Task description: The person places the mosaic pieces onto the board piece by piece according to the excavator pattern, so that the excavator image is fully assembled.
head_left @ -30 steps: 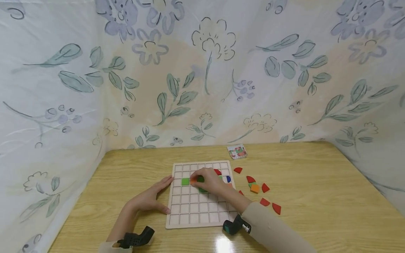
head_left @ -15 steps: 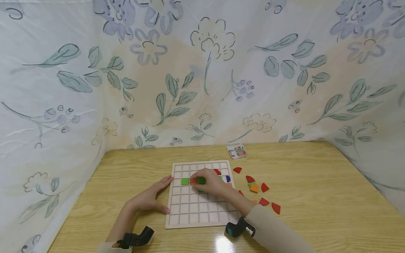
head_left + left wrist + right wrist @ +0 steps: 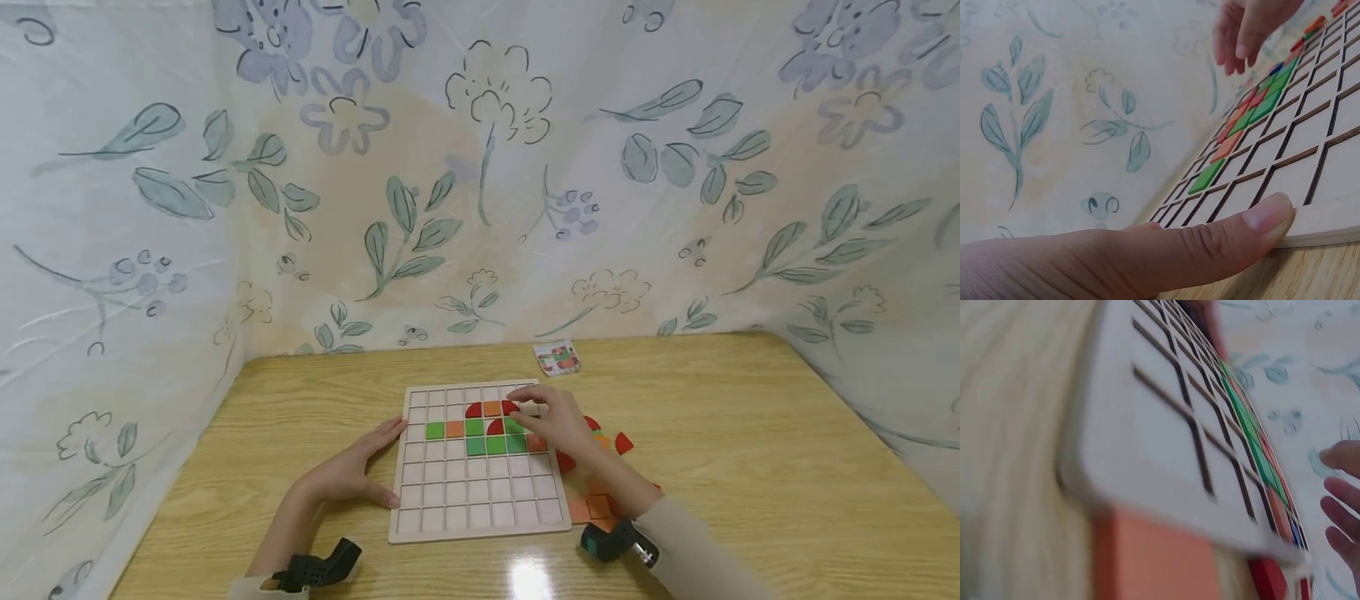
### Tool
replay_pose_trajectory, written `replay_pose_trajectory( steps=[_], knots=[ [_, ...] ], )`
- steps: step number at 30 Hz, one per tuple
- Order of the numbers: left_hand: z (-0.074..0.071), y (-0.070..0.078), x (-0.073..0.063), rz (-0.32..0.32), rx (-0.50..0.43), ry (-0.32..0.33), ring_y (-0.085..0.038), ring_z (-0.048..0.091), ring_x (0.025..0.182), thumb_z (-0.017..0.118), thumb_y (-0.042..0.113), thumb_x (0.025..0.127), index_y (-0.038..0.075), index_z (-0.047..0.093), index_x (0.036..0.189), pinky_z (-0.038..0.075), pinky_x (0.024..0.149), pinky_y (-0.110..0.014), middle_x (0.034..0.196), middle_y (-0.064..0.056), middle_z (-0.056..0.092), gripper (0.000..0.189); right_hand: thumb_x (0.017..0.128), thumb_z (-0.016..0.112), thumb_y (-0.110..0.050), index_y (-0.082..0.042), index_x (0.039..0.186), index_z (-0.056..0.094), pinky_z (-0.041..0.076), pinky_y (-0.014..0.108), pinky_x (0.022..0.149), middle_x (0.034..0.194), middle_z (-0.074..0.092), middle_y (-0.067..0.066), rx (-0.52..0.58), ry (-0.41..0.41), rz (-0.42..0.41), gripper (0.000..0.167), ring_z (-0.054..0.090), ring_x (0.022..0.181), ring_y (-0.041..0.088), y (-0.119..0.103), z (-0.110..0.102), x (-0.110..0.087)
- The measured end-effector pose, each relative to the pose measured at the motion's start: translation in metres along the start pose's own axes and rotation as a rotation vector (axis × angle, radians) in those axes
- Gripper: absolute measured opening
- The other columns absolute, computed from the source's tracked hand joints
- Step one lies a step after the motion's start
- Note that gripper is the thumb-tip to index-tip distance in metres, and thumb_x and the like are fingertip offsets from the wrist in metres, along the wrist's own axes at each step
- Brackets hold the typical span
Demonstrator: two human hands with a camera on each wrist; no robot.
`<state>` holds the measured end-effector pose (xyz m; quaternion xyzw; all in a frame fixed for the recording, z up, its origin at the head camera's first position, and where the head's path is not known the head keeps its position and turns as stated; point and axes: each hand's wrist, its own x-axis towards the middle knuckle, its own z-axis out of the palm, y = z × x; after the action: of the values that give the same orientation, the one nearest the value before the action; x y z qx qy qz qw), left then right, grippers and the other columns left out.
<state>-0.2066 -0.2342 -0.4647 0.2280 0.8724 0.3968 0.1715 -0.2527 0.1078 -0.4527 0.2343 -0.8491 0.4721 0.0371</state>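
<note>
A pale wooden grid board point(image 3: 480, 495) lies on the table, with coloured tiles in several of its cells. Flat green, orange and red pieces form a cluster in its upper middle. A green square point(image 3: 435, 431) and an orange square point(image 3: 455, 429) extend that cluster to the left. My left hand point(image 3: 348, 473) rests against the board's left side, its thumb point(image 3: 1235, 234) touching the edge in the left wrist view. Over the board's right part hovers my right hand point(image 3: 555, 423), fingers relaxed; in the left wrist view that hand point(image 3: 1257, 28) shows nothing between its fingers.
Loose red quarter-circles, such as one red piece point(image 3: 624, 442), and orange squares point(image 3: 598, 506) lie right of the board, partly under my right forearm. A small printed card point(image 3: 557, 358) lies behind the board. A floral cloth point(image 3: 480, 208) hangs behind the table.
My right hand has released the orange square in the cell beside the green one and moved right across the board, uncovering the middle tiles. The left hand has stayed at the left edge.
</note>
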Motion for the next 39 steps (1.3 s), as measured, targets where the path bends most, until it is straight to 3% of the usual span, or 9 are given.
replay_pose_trajectory(
  steps=[6, 7, 14, 22, 27, 39],
  knots=[
    [0.0, 0.001, -0.001, 0.015, 0.003, 0.0, -0.042, 0.003, 0.139, 0.082, 0.035, 0.064, 0.009, 0.02, 0.148, 0.01, 0.105, -0.064, 0.154, -0.015, 0.009, 0.107, 0.082, 0.069, -0.012, -0.008, 0.106, 0.068, 0.05, 0.037, 0.07, 0.101, 0.068, 0.009, -0.113, 0.086, 0.138, 0.024, 0.059, 0.083, 0.024, 0.018, -0.025, -0.001],
    [0.0, 0.001, -0.001, 0.017, 0.002, 0.0, -0.042, 0.003, 0.138, 0.082, 0.034, 0.064, 0.009, 0.02, 0.148, 0.01, 0.105, -0.064, 0.154, -0.016, 0.009, 0.107, 0.081, 0.07, -0.012, -0.008, 0.105, 0.068, 0.051, 0.037, 0.073, 0.1, 0.068, 0.009, -0.137, 0.092, 0.153, 0.024, 0.06, 0.086, 0.023, 0.021, -0.028, -0.001],
    [0.0, -0.001, 0.0, 0.013, -0.005, -0.003, -0.041, 0.001, 0.139, 0.082, 0.035, 0.064, 0.009, 0.018, 0.148, 0.009, 0.105, -0.064, 0.154, -0.015, 0.007, 0.108, 0.076, 0.074, -0.01, -0.004, 0.103, 0.068, 0.051, 0.037, 0.072, 0.097, 0.068, 0.012, -0.211, 0.087, 0.188, 0.028, 0.061, 0.088, 0.026, 0.038, -0.039, -0.002],
    [0.0, -0.002, 0.0, 0.004, -0.011, -0.002, -0.04, 0.001, 0.139, 0.082, 0.036, 0.064, 0.01, 0.018, 0.148, 0.008, 0.105, -0.064, 0.155, -0.013, 0.007, 0.109, 0.073, 0.077, -0.01, 0.0, 0.105, 0.066, 0.052, 0.037, 0.075, 0.098, 0.068, 0.014, -0.183, 0.109, 0.24, 0.035, 0.062, 0.086, 0.025, 0.043, -0.043, -0.002],
    [0.0, -0.001, 0.0, 0.002, -0.004, 0.003, -0.04, 0.001, 0.139, 0.082, 0.037, 0.064, 0.01, 0.019, 0.148, 0.009, 0.105, -0.064, 0.155, -0.013, 0.007, 0.109, 0.074, 0.076, -0.009, 0.0, 0.103, 0.067, 0.052, 0.038, 0.077, 0.098, 0.068, 0.014, -0.165, 0.106, 0.233, 0.031, 0.062, 0.088, 0.026, 0.045, -0.044, -0.003],
    [0.002, -0.002, 0.0, -0.014, -0.009, 0.003, -0.039, 0.001, 0.14, 0.082, 0.036, 0.063, 0.012, 0.019, 0.148, 0.009, 0.106, -0.063, 0.155, -0.011, 0.008, 0.109, 0.079, 0.071, -0.004, 0.002, 0.108, 0.065, 0.053, 0.033, 0.079, 0.104, 0.066, 0.015, 0.01, -0.029, 0.22, 0.03, 0.064, 0.095, 0.028, 0.044, -0.055, -0.001]
  ],
)
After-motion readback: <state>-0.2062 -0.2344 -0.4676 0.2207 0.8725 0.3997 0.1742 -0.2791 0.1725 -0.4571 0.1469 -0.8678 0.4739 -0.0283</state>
